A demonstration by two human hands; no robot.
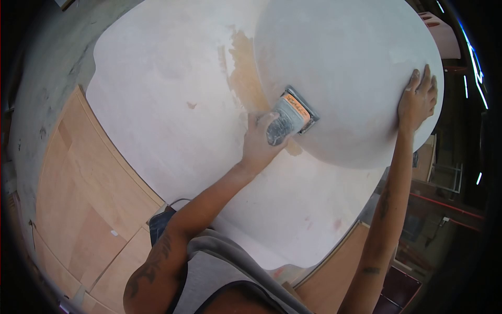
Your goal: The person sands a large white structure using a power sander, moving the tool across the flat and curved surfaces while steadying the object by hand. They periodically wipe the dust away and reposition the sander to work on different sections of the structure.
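Left hand (261,141) clamped round a grey sanding block with orange label (295,112), pressed against a large white rounded form (355,63). Right hand (417,102) lies flat, fingers spread, on the form's edge. The hands are well apart.

The rounded form (355,63) is showing chalky white all over. The wide shell (157,94) beside it is looking off-white, with a tan-orange patch (243,68) streaking down it. The sanding block (293,116) in the left hand (260,144) is wearing speckled grey paper and an orange label with dark lettering. Plywood sheets (89,193) are showing pale brown with faint grain, against a mottled grey floor (47,68). The person's sleeveless top (209,272) is showing grey, and a dark tattoo (151,261) is patterning the left arm.
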